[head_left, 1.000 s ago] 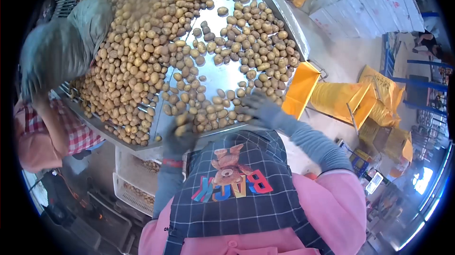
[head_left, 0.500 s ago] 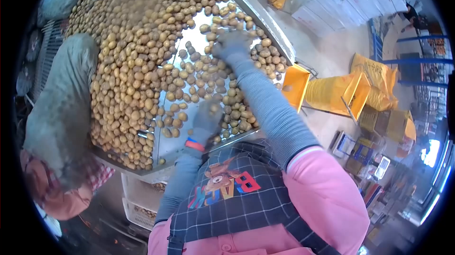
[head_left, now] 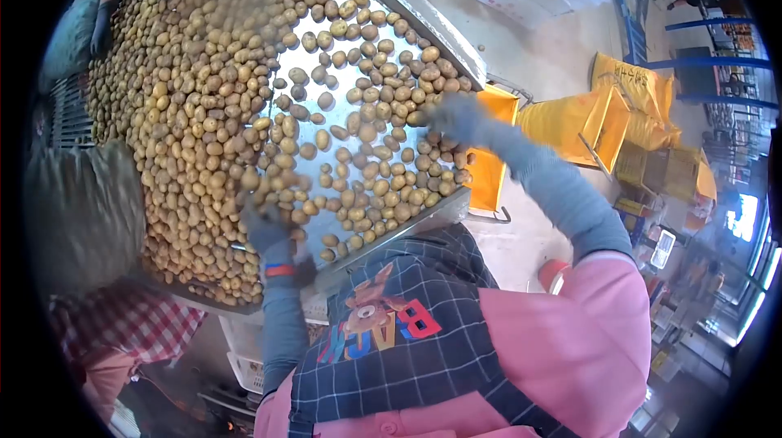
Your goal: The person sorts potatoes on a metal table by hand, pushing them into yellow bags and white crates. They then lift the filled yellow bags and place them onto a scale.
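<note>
Loose potatoes [head_left: 195, 124] cover a metal sorting table [head_left: 346, 83], heaped densely on the left and thinly spread on the right. My left hand [head_left: 266, 228], in a grey glove with a red and blue band at the wrist, is at the edge of the heap; potatoes just beyond its fingers are smeared by motion. Over at the table's right corner, my right hand [head_left: 458, 120], also gloved, is among potatoes next to a yellow chute [head_left: 487, 176]. Motion blurs the fingers of both hands, so I cannot tell how far they are closed.
A raised metal rim [head_left: 415, 6] borders the table. Other people work at the left, one with a gloved hand [head_left: 101, 29] at the heap and one in a grey sleeve [head_left: 85, 214]. Yellow sacks [head_left: 635, 96] stand at the right. A red bucket [head_left: 554, 275] is on the floor.
My left hand has moved left to the heap's edge. My right hand has swung right and nearer me, to the chute corner. More potatoes lie spread across the table's right part.
</note>
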Tool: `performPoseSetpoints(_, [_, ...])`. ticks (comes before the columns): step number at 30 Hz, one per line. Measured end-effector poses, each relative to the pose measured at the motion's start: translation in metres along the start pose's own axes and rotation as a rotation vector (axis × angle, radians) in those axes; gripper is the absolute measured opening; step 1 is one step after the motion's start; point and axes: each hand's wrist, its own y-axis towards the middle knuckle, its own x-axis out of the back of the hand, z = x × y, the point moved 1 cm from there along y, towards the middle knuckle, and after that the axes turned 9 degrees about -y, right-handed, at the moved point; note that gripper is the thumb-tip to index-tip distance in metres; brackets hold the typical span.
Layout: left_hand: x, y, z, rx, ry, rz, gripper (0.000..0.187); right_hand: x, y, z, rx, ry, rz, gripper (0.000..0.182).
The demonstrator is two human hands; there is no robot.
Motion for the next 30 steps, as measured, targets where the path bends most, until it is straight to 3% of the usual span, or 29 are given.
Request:
performPoseSetpoints(2, [-0.027, -0.014, -0.037, -0.055, -0.168, 0.206, 0.055, 0.036, 0.041, -0.015, -0.197, 0.057, -0.260, 0.033])
performPoseSetpoints(3, [-0.037, -0.015, -0.051, -0.098, -0.037, 0.321, 0.050, 0.066, 0.062, -0.010, -0.446, 0.231, 0.085, 0.040])
performPoseSetpoints(4, [-0.044, -0.017, -0.064, -0.141, 0.093, 0.432, 0.045, 0.057, 0.086, -0.022, -0.373, -0.007, 0.023, 0.055])
performPoseSetpoints(5, [-0.045, -0.020, -0.075, -0.140, 0.099, 0.415, 0.045, 0.054, 0.097, -0.017, -0.396, -0.097, 0.024, 0.057])
performPoseSetpoints(6, [-0.042, -0.023, -0.081, 0.192, -0.370, 0.465, 0.042, 0.049, 0.104, -0.011, -0.423, -0.179, 0.028, 0.060])
performPoseSetpoints(9, [-0.048, -0.050, -0.036, 0.652, -1.192, 0.431, 0.044, 0.036, 0.104, -0.015, -0.386, -0.151, 0.027, 0.057])
performPoseSetpoints(10, [-0.041, -0.051, -0.029, 0.551, -1.928, 0.683, 0.053, 0.037, 0.100, -0.015, -0.370, -0.148, 0.027, 0.056])
performPoseSetpoints(11, [-0.033, -0.054, -0.023, 0.621, -2.497, 1.154, 0.063, 0.043, 0.085, -0.008, -0.401, 0.054, -0.015, 0.057])
performPoseSetpoints(12, [-0.018, -0.057, -0.040, 0.601, -2.503, 1.140, 0.063, 0.046, 0.072, -0.002, -0.430, 0.260, -0.056, 0.058])
performPoseSetpoints(13, [-0.003, -0.067, -0.064, 0.763, -2.347, 0.788, 0.065, 0.025, 0.072, -0.001, -0.393, 0.366, -0.237, 0.064])
performPoseSetpoints(16, [-0.018, -0.087, -0.071, 0.725, -2.054, 0.492, 0.052, -0.011, 0.025, 0.069, 0.065, 0.373, 0.030, 0.063])
performPoseSetpoints(17, [-0.024, -0.085, -0.080, 0.748, -2.220, 0.560, 0.051, -0.019, 0.013, 0.091, 0.127, 0.435, 0.063, 0.062])
performPoseSetpoints(18, [-0.030, -0.087, -0.082, 0.517, -1.876, 0.589, 0.050, -0.036, 0.020, 0.097, 0.133, 0.435, 0.059, 0.062])
performPoseSetpoints(20, [-0.040, -0.091, -0.086, 0.133, -1.050, 0.531, 0.047, -0.075, 0.040, 0.102, 0.038, 0.036, -0.096, 0.059])
performPoseSetpoints(22, [-0.031, -0.079, -0.101, -0.251, 0.180, 0.661, 0.043, -0.065, 0.056, 0.121, -0.037, -0.025, -0.025, 0.057])
performPoseSetpoints(24, [-0.033, -0.089, -0.087, -0.216, -0.034, 0.590, 0.040, -0.053, 0.053, 0.131, -0.121, -0.076, 0.045, 0.055])
performPoseSetpoints(25, [-0.025, -0.089, -0.097, -0.419, -0.030, 0.396, 0.034, -0.047, 0.043, 0.133, -0.135, 0.063, 0.033, 0.054])
performPoseSetpoints(27, [-0.032, -0.092, -0.089, -0.658, 0.131, 0.259, 0.038, -0.073, 0.038, 0.137, -0.092, 0.216, -0.055, 0.052])
performPoseSetpoints(28, [-0.023, -0.092, -0.099, -0.636, 0.128, 0.247, 0.038, -0.073, 0.023, 0.145, -0.075, 0.201, -0.044, 0.052])
performPoseSetpoints(30, [-0.008, -0.094, -0.108, -0.503, 0.055, 0.261, 0.038, -0.075, -0.005, 0.164, 0.364, 0.391, 0.056, 0.050])
